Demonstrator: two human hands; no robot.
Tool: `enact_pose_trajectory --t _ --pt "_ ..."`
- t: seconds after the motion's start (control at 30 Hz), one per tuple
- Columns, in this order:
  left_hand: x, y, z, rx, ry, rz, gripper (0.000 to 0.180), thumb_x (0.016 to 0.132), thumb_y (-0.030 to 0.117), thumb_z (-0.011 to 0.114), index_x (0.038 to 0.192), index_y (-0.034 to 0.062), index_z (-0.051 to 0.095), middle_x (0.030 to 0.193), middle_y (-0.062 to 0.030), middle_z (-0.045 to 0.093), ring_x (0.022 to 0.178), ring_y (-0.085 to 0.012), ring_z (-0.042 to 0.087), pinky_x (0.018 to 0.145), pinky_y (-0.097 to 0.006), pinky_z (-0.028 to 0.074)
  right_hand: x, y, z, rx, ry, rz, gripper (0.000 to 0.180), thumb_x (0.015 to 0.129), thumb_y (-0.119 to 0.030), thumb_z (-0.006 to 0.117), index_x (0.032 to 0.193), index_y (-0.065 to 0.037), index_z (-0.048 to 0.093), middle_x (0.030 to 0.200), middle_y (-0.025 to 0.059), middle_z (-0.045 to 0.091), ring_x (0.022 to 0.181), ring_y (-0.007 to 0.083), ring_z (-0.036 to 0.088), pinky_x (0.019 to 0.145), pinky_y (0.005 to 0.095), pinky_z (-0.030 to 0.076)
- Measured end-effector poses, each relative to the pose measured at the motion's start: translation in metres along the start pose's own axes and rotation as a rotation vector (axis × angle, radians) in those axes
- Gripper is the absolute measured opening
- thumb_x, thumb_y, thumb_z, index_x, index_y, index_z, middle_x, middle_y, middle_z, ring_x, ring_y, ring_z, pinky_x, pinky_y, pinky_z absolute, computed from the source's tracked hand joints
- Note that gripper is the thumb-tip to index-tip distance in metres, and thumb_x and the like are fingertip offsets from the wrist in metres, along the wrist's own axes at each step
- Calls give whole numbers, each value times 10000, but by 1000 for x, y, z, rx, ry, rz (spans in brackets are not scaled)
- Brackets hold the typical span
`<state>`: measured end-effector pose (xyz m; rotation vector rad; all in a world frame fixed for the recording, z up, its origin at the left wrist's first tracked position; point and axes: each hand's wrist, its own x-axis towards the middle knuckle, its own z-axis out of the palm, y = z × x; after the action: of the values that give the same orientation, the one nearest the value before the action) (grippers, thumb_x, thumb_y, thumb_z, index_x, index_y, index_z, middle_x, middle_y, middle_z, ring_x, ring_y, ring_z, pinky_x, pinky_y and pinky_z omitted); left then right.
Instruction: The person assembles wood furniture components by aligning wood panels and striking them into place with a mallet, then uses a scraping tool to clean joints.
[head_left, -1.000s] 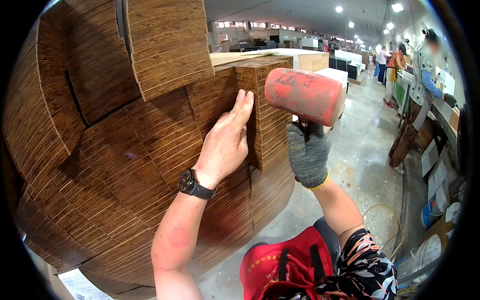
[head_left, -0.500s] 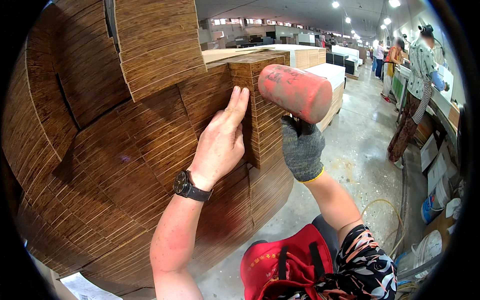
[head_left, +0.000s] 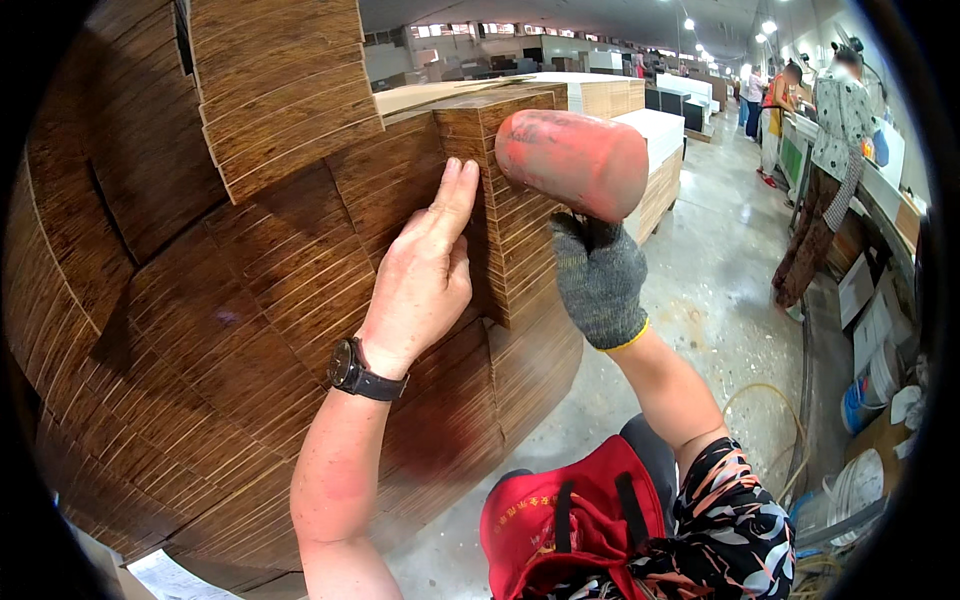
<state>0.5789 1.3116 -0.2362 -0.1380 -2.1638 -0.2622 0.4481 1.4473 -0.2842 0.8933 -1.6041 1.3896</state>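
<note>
My bare left hand (head_left: 422,275), with a black watch on its wrist, lies against a tall stack of dark wood-grain boards (head_left: 290,290). Its fingers are stretched out, two pointing up beside a board edge that juts out. In a grey knitted glove, my right hand (head_left: 600,280) grips a mallet (head_left: 570,163) just below its worn red head. Most of the handle is hidden by the glove. The head is held close to the right corner of the stack (head_left: 515,170); whether it touches cannot be made out.
More wood-grain boards (head_left: 285,90) rise at the upper left. Pale board stacks (head_left: 605,95) stand behind. Along a bench at right, a person in a patterned shirt (head_left: 840,120) works near others. Buckets (head_left: 870,385) and a yellow hose (head_left: 765,388) lie at the right.
The whole view has shifted slightly, so stack and hands appear further left and higher. The mallet head has turned a little in my right hand. My left hand keeps its place on the boards.
</note>
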Motion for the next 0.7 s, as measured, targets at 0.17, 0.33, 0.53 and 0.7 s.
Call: enact_pose_trajectory --t 0.17,0.33,0.53,0.7 --pt "-1 1 0 5 3 -8 708 807 -122 494 1450 133 343 1478 -147 356 1056 -293 614 937 -355 489 -1 1 0 2 28 -3 179 841 -224 667 974 -107 647 850 142 661 782 361 629 658 413 495" --pt "-1 0 0 27 -15 -29 724 798 -118 503 1455 138 338 1475 -144 366 1020 -287 622 914 -354 495 2 3 0 -25 -10 -15 184 844 -238 664 961 -98 634 835 139 660 775 363 627 653 414 491" --pt "1 3 1 15 -15 -39 719 800 -116 500 1453 141 344 1479 -145 358 1030 -283 624 910 -356 498 5 2 0 55 32 14 193 848 -233 665 972 -90 627 835 132 666 777 354 630 667 406 491" --pt "0 1 0 46 -13 -29 714 803 -112 500 1452 143 347 1478 -154 355 1039 -287 624 910 -355 498 13 -2 0 89 29 14 194 847 -226 665 978 -89 627 835 129 671 772 344 636 661 402 493"
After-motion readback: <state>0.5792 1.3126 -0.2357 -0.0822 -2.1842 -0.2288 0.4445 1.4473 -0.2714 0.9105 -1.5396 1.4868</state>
